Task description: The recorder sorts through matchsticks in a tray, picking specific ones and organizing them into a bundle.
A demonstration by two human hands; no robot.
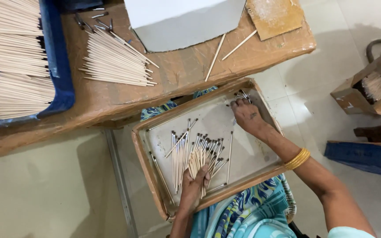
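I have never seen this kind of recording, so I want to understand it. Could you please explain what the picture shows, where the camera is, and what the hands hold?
There is one picture, from a camera worn on a person's head and looking down. The left hand grips a bunch of thin sticks with dark tips. The right hand reaches to a few sticks in the far corner of a shallow cardboard tray on the person's lap. Beyond it, a taped brown table carries a loose stick pile and a blue tray full of sticks.
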